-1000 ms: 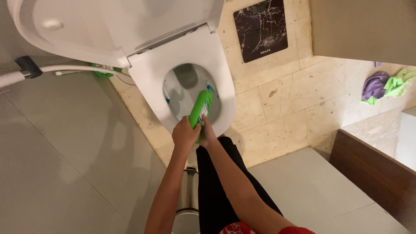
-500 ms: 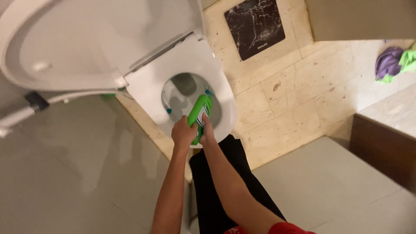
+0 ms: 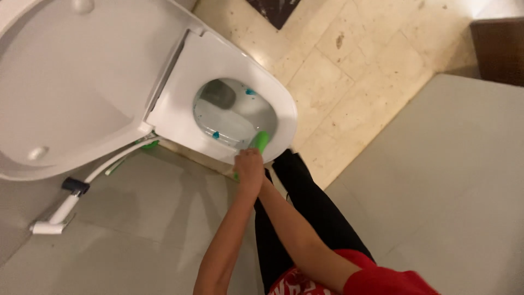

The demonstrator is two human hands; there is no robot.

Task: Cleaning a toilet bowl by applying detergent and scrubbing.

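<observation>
A white toilet (image 3: 191,71) stands with its lid up and its seat (image 3: 273,93) down. Blue cleaner streaks (image 3: 250,92) mark the inside of the bowl. A green squeeze bottle (image 3: 261,141) points over the near rim into the bowl. My left hand (image 3: 248,166) is closed around the bottle's body. My right hand (image 3: 266,184) sits just under it at the bottle's base, mostly hidden by the left hand. Both forearms reach up from the bottom of the view.
A white spray hose with a handle (image 3: 52,221) hangs left of the toilet. My black trouser leg (image 3: 297,186) stands by the bowl. A dark wooden cabinet (image 3: 499,49) is at the top right, on beige floor tiles (image 3: 349,65).
The view has swung so the toilet sits further left and larger. The bottle has dropped from the middle of the bowl to its near rim, with both hands still on it.
</observation>
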